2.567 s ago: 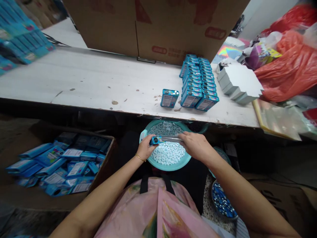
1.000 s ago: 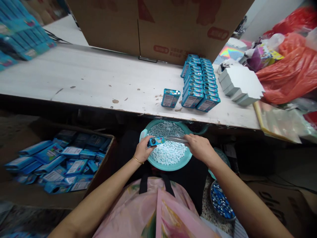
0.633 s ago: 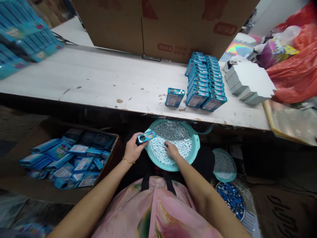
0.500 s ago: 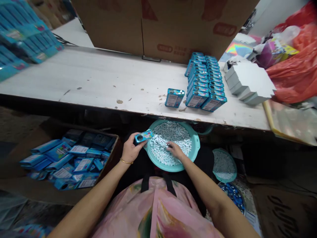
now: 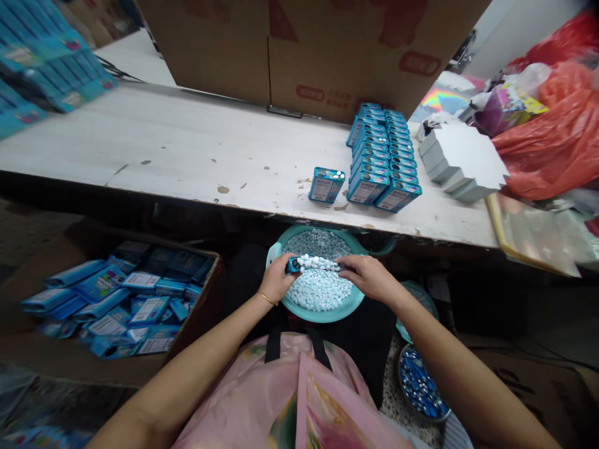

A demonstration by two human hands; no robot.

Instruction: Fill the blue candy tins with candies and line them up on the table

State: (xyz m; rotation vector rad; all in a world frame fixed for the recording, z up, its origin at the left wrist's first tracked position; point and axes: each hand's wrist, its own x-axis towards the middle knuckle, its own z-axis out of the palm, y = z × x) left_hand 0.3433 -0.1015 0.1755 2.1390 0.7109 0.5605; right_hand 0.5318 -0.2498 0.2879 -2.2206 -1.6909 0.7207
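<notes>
My left hand (image 5: 277, 280) is closed around a small blue candy box (image 5: 293, 265), held over the left side of a turquoise basin (image 5: 334, 317). The basin holds many small pale-blue and white candy pellets (image 5: 322, 296). My right hand (image 5: 367, 274) grips the dark handle of a scoop (image 5: 344, 267) above the basin's right side. A heap of white pellets (image 5: 319, 262) covers the scoop, and its left end meets the open end of the box. The scoop's exact shape is hidden under the pellets.
Rows of filled-looking blue boxes (image 5: 369, 187) stand on the white table (image 5: 210, 149), with one box (image 5: 326, 185) apart. At left, a carton (image 5: 213, 274) holds loose blue boxes. White card pieces (image 5: 461, 159) lie right. A bowl of blue wrapped pieces (image 5: 423, 383) sits low right.
The scoop has risen out of the pellets, heaped full, and come to the box's opening. My left hand has moved right, bringing the box over the basin.
</notes>
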